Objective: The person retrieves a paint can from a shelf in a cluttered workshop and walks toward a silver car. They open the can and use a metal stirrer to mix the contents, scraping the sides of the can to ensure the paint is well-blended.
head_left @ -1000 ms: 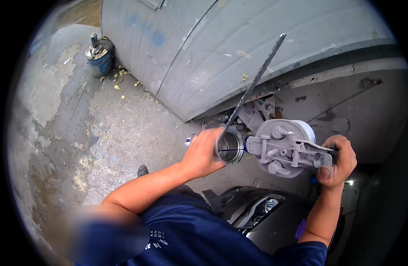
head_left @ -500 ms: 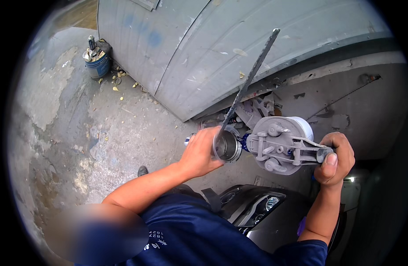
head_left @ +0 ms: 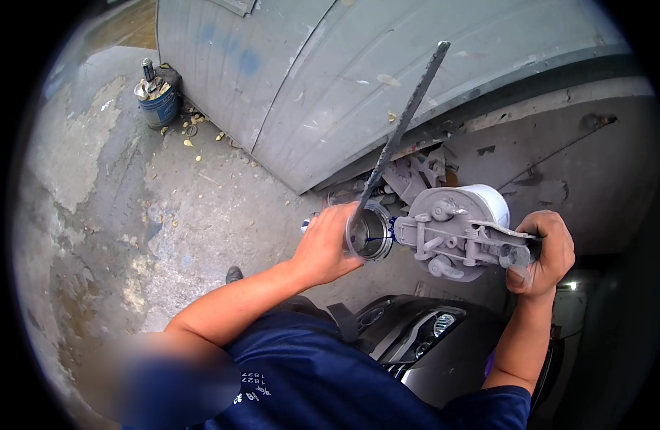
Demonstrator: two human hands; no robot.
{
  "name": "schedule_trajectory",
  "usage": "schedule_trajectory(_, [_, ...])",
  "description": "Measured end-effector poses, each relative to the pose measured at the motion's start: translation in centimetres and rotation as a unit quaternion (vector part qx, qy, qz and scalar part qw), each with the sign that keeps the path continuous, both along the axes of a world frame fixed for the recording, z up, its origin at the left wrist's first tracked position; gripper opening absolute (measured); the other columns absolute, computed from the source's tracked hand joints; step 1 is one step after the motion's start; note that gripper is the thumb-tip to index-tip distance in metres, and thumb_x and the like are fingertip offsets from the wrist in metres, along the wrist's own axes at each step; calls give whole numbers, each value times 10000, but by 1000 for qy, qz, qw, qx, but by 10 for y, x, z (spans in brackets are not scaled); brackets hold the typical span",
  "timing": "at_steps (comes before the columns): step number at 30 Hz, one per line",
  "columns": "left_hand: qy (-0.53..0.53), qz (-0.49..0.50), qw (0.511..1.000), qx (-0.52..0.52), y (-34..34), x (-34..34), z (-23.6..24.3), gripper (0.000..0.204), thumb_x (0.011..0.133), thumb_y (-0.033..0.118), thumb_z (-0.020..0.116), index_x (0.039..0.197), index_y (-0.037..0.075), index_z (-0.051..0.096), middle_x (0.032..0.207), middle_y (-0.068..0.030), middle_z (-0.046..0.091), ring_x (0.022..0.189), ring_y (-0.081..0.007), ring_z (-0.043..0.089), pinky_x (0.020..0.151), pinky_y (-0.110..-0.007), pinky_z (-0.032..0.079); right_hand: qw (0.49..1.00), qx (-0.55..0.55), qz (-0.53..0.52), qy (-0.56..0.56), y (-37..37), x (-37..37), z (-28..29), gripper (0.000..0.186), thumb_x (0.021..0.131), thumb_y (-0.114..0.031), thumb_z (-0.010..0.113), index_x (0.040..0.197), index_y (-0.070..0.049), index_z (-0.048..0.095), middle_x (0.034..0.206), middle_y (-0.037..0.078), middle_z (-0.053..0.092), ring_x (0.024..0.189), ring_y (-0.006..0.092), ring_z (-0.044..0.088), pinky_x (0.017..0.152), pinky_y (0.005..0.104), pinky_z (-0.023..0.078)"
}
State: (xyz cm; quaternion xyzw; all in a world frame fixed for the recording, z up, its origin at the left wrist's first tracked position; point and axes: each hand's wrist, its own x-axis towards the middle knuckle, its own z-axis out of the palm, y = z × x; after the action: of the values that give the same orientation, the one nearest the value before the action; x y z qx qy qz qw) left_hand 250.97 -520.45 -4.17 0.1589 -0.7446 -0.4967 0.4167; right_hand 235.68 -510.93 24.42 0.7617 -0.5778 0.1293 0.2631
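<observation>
My left hand [head_left: 326,244] is wrapped round a clear cup [head_left: 378,252]. A long, dark, paint-crusted stick [head_left: 407,118] leans out of the cup toward the metal wall. To its right, my right hand [head_left: 551,251] grips the handle of a grey paint-can pouring lid [head_left: 448,240], with the thumb by its round knob. That lid is fitted on a white can [head_left: 496,203], which is tipped toward the cup. Dark blue paint [head_left: 391,231] shows at the lid's spout, and a thin blue streak runs into the cup. The cup's contents are only partly visible.
Ahead stands a grey metal panel wall [head_left: 308,93]. A blue bucket [head_left: 159,109] full of scraps sits at the far left, with bits scattered on the concrete floor. Crumpled refuse [head_left: 416,175] lies behind the cup. A dark car front [head_left: 416,340] is close below my hands.
The lid's knob and lever have shifted under my right thumb, and the spout end looks different. A thin streak of blue paint now reaches into the cup. My left hand stays nearly still.
</observation>
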Motion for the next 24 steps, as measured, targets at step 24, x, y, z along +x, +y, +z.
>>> schedule_trajectory(24, [-153,-33,980,122,0,49,-155,874,579,167,834,1324,5,406,1287,-210,486,1185,-385,494,1008,-426,402,810,232,-323,-430,14,-110,-190,448,895,-420,541,778,11,578,595,65,519,569,143,523,546,305,405])
